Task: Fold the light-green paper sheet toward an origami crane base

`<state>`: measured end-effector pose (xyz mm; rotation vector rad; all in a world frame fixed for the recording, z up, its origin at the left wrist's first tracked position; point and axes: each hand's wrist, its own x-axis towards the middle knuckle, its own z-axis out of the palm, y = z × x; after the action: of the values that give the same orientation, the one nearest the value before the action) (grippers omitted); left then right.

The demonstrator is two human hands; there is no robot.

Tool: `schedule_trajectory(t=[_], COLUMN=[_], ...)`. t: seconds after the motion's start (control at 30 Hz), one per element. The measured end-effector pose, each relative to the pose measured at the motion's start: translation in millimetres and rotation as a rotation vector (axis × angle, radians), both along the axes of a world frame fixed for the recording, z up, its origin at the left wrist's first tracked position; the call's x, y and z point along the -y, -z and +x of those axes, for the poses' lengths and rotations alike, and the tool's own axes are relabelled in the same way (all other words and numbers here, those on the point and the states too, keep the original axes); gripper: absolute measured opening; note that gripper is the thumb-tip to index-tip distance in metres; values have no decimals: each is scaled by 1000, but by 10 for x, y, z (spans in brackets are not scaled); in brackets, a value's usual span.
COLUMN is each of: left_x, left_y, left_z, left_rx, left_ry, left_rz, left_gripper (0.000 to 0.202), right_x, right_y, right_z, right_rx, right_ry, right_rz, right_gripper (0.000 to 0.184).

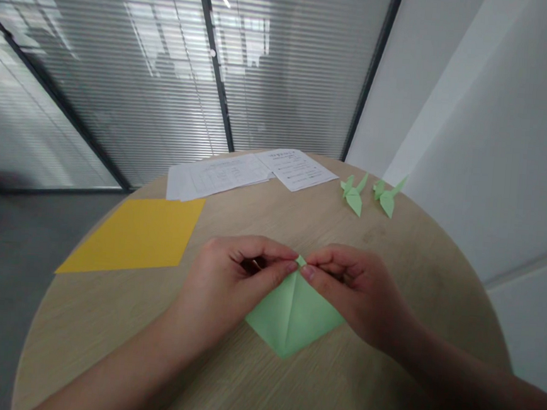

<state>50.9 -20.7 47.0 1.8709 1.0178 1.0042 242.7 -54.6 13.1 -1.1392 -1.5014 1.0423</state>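
A light green sheet of origami paper point(293, 320), creased down its middle, is held in a diamond shape with one corner toward me. Its far tip is pinched between both hands. My left hand point(240, 272) grips the left side of that tip with thumb and forefinger. On the other side, my right hand point(352, 287) pinches the tip's right edge, its thumb on top. The two thumbs nearly meet. Both palms and fingers cover the side corners of the paper in part.
Two folded green paper cranes point(353, 197) stand at the far right of the round wooden table point(125, 345). A yellow sheet point(143, 236) lies at the left. Printed white papers point(228, 173) overlap at the back, before a glass wall with blinds point(287, 92).
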Motion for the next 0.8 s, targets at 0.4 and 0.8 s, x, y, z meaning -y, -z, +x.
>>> schedule_trajectory(t=[0.4,0.8], left_x=[-34,-168], left_y=[81,180], left_z=[19,3], left_rx=[73,1], left_ry=[91,164], left_rz=[-122,-259], left_gripper=[12,24], right_x=[-72,-206], right_y=[-34,134], right_z=[-5,-24], right_rx=[-53,-117], right_ry=[-63,1], right_rz=[-28,-101], right_gripper=[17,16])
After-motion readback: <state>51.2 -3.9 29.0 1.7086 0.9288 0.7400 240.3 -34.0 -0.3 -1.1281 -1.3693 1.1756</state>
